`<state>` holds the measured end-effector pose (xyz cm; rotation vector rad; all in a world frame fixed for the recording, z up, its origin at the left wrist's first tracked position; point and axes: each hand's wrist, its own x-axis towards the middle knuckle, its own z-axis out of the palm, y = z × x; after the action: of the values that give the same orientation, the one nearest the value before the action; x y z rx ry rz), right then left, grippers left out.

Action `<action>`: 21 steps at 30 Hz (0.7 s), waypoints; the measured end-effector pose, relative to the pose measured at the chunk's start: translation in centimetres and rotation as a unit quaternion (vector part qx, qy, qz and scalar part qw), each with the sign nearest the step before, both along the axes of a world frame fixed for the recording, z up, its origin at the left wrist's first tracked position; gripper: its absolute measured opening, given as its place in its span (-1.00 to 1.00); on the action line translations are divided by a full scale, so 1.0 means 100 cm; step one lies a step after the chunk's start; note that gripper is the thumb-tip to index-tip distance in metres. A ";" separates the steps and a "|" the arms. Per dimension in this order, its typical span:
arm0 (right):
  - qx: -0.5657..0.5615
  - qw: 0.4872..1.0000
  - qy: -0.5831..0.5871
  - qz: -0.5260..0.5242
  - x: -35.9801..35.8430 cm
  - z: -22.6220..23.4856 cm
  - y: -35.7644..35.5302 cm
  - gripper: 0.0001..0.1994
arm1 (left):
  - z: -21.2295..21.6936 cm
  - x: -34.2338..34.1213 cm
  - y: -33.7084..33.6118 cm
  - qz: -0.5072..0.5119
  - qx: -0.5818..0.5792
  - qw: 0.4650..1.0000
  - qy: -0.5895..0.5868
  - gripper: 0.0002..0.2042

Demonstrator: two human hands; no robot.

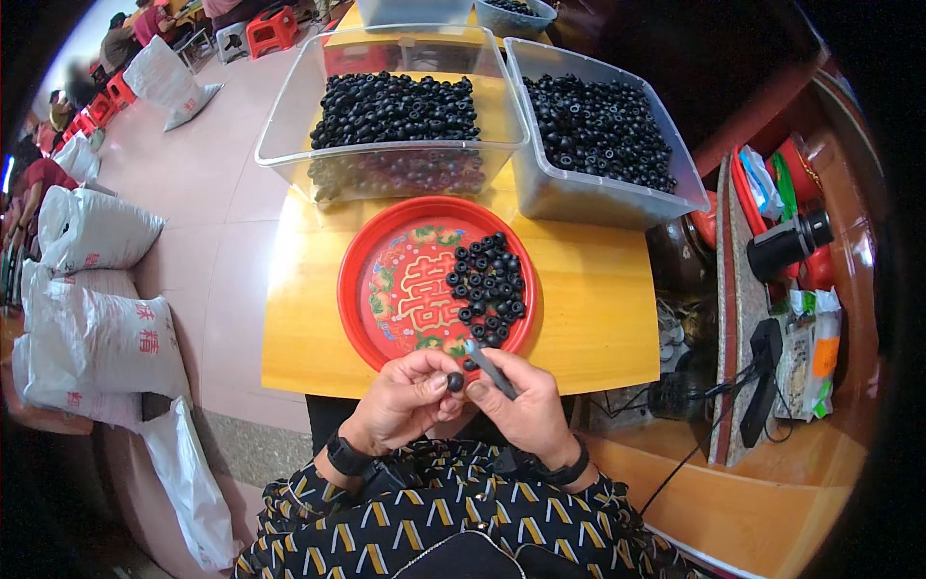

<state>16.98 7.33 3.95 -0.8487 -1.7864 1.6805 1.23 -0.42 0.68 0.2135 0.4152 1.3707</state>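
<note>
My left hand [410,396] pinches a small black round bead [455,381] between thumb and fingers, just below the near rim of a red round tray [386,289]. My right hand [516,400] holds a thin grey tool [490,367] whose tip points up-left toward the bead. The two hands touch at the fingertips. On the tray's right half lies a heap of several black ring-shaped beads [487,285].
The tray sits on a small yellow wooden table [588,309]. Behind it stand two clear plastic bins [289,145] [598,198] full of black beads. White sacks [96,338] lie on the floor at left. A wooden shelf with clutter [791,251] is at right. People sit far back left.
</note>
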 end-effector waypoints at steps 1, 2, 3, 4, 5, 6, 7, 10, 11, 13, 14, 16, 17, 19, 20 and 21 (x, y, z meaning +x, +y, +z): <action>0.000 1.000 0.000 -0.002 -0.002 0.003 0.000 -0.70 | 0.001 0.001 0.000 -0.002 0.000 1.000 0.000 -0.85; -0.025 1.000 0.011 0.008 -0.004 0.006 0.000 -0.71 | 0.002 0.003 0.001 0.000 0.000 1.000 0.021 -0.85; -0.050 0.998 0.021 0.018 -0.005 0.008 0.001 -0.71 | 0.002 0.005 0.001 0.001 0.000 0.999 0.042 -0.85; -0.034 0.999 0.014 0.022 -0.004 0.005 0.001 -0.75 | 0.001 0.007 0.001 0.001 0.000 0.999 0.044 -0.85; -0.034 0.999 0.015 0.022 -0.003 0.005 0.001 -0.75 | -0.001 0.008 0.002 -0.002 0.004 0.999 0.043 -0.85; -0.053 0.998 0.017 0.023 -0.001 0.006 0.002 -0.76 | -0.002 0.008 0.002 -0.005 0.008 0.999 0.043 -0.85; -0.072 0.997 0.018 0.023 0.001 0.007 0.002 -0.78 | -0.002 0.009 0.002 -0.006 0.009 0.999 0.044 -0.85; -0.090 0.995 0.039 0.013 0.007 -0.004 0.002 -0.80 | 0.001 0.009 0.004 -0.020 0.009 0.999 0.040 -0.86; -0.089 0.995 0.042 0.014 0.010 -0.006 0.003 -0.80 | 0.002 0.009 0.006 -0.009 -0.011 0.998 0.058 -0.86; -0.041 0.998 -0.014 -0.046 0.020 -0.011 0.008 -0.80 | 0.010 0.000 0.014 -0.001 -0.036 0.994 0.105 -0.86; -0.013 0.995 -0.046 -0.084 0.030 -0.012 0.014 -0.79 | 0.022 -0.008 0.023 0.017 -0.044 0.989 0.138 -0.87; -0.012 0.985 -0.033 -0.170 0.047 -0.018 0.026 -0.84 | 0.043 -0.037 0.051 0.052 0.030 0.981 0.182 -0.88; -0.024 0.979 -0.037 -0.197 0.053 -0.018 0.032 -0.86 | 0.054 -0.059 0.065 0.074 0.111 0.972 0.193 -0.88; -0.014 0.971 -0.045 -0.233 0.066 -0.031 0.044 -0.87 | 0.085 -0.090 0.099 0.220 0.141 0.931 0.256 -0.85; -0.014 0.972 -0.048 -0.230 0.068 -0.034 0.047 -0.86 | 0.108 -0.099 0.104 0.240 0.101 0.935 0.242 -0.83; -0.016 0.969 -0.052 -0.241 0.074 -0.044 0.049 -0.86 | 0.114 -0.100 0.117 0.246 0.064 0.942 0.220 -0.81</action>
<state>24.38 12.19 -0.49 -1.2862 -1.4633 1.3661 -8.79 11.26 12.08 0.5580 0.7920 1.8479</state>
